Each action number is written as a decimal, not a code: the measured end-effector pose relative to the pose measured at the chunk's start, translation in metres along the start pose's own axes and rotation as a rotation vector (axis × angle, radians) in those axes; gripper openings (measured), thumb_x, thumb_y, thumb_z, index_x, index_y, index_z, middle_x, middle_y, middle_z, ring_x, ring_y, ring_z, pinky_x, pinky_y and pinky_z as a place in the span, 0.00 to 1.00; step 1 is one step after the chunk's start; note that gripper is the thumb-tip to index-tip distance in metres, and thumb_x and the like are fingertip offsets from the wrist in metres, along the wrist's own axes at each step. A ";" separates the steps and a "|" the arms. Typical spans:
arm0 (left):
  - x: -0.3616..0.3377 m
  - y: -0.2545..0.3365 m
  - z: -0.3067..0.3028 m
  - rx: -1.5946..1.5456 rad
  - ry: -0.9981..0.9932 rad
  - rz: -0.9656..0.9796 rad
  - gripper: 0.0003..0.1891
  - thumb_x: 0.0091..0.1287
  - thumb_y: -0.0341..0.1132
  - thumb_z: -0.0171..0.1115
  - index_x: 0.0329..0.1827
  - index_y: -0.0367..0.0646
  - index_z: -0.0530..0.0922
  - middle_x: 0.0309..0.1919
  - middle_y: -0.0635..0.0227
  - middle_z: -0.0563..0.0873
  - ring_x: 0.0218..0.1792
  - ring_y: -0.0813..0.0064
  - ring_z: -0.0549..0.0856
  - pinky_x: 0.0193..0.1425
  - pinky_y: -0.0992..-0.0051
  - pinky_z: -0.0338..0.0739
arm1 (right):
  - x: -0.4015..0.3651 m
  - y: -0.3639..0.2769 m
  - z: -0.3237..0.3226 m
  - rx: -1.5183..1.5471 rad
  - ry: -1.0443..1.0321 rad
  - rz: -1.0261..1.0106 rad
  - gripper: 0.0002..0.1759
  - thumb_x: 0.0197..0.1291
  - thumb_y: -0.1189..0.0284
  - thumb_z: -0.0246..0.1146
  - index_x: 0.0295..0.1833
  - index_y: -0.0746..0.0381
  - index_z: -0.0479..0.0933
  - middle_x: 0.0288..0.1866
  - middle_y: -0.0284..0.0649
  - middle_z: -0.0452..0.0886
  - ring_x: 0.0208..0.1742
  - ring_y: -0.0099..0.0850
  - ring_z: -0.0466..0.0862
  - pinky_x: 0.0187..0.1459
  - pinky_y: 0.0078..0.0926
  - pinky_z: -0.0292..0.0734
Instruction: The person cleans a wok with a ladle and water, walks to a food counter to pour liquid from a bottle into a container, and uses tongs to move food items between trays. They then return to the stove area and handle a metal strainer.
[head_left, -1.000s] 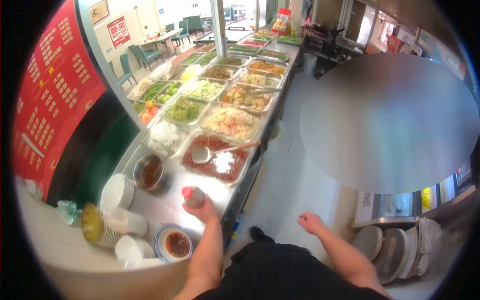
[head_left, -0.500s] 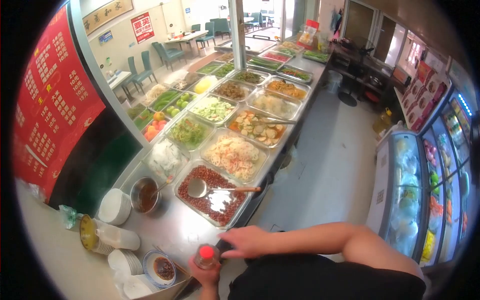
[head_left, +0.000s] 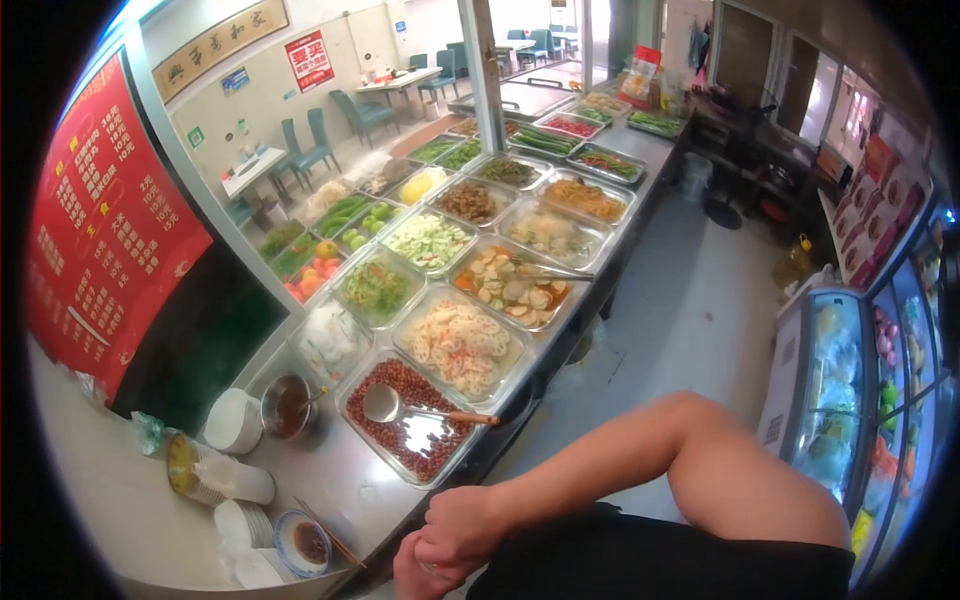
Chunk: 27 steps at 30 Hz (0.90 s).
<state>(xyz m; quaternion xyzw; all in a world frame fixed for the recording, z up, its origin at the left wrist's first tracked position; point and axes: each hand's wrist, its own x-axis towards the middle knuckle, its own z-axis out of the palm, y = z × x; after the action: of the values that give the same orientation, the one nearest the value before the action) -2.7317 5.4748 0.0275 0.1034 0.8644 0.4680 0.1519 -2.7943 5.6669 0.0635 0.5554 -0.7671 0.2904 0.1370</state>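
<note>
My right hand [head_left: 463,522] is curled closed at the counter's front edge, fingers bent over the top of my left hand [head_left: 420,574]. My left hand is closed too and partly cut off by the bottom of the view. The red-capped bottle it held a moment ago is hidden behind the fingers. Just beyond my hands lies a metal tray of peanuts [head_left: 440,458], with a wooden-handled ladle [head_left: 382,404] resting in it. To the left, a blue-rimmed bowl [head_left: 286,532] holds dark sauce, and chopsticks [head_left: 335,535] lie beside it.
A metal bowl of brown sauce [head_left: 288,408], stacked white bowls [head_left: 233,421] and stacked cups [head_left: 235,480] stand on the left. Trays of sliced lotus root [head_left: 462,342] and other dishes line the steel counter. A glass-door fridge [head_left: 830,390] stands on the right.
My right hand has gone from stretched out beside the bottle to curled closed over my left hand. The bottle's red cap has passed out of sight. The view has shifted slightly.
</note>
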 end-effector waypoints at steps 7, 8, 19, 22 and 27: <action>0.036 0.055 -0.050 -0.009 -0.497 0.050 0.34 0.37 0.34 0.77 0.52 0.39 0.74 0.45 0.64 0.82 0.48 0.75 0.79 0.55 0.72 0.71 | 0.008 -0.010 -0.054 -0.293 -0.290 -0.622 0.13 0.54 0.62 0.56 0.34 0.62 0.71 0.27 0.39 0.78 0.26 0.33 0.79 0.28 0.31 0.69; 0.045 0.047 -0.055 0.054 -0.646 0.120 0.34 0.37 0.34 0.77 0.52 0.39 0.74 0.45 0.64 0.82 0.48 0.74 0.79 0.55 0.72 0.72 | 0.011 -0.013 -0.062 -0.350 -0.318 -0.775 0.13 0.55 0.62 0.55 0.37 0.62 0.71 0.32 0.40 0.79 0.31 0.32 0.79 0.32 0.31 0.70; 0.016 0.082 -0.106 0.042 -0.279 0.319 0.36 0.31 0.39 0.81 0.47 0.37 0.75 0.42 0.60 0.83 0.44 0.71 0.83 0.50 0.73 0.75 | -0.005 -0.006 -0.129 -0.269 0.031 0.010 0.18 0.51 0.70 0.59 0.51 0.55 0.73 0.42 0.39 0.74 0.40 0.37 0.76 0.41 0.33 0.74; 0.009 0.112 -0.112 0.142 -0.094 0.489 0.38 0.29 0.38 0.82 0.47 0.36 0.74 0.40 0.60 0.83 0.43 0.70 0.83 0.49 0.71 0.76 | -0.037 0.010 -0.090 -0.137 0.084 0.297 0.22 0.54 0.71 0.62 0.56 0.56 0.72 0.41 0.39 0.74 0.42 0.37 0.77 0.42 0.31 0.75; 0.018 0.155 -0.107 0.031 0.105 0.773 0.38 0.32 0.38 0.82 0.47 0.34 0.72 0.41 0.53 0.82 0.43 0.63 0.83 0.51 0.66 0.77 | -0.081 0.014 -0.015 -0.038 0.095 0.533 0.21 0.57 0.68 0.62 0.57 0.55 0.72 0.40 0.40 0.75 0.43 0.38 0.77 0.44 0.33 0.75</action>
<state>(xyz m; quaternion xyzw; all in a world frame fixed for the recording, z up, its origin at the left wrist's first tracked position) -2.7812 5.4818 0.2100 0.3997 0.7753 0.4822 -0.0815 -2.7812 5.7413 0.0278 0.3168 -0.8843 0.3277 0.1019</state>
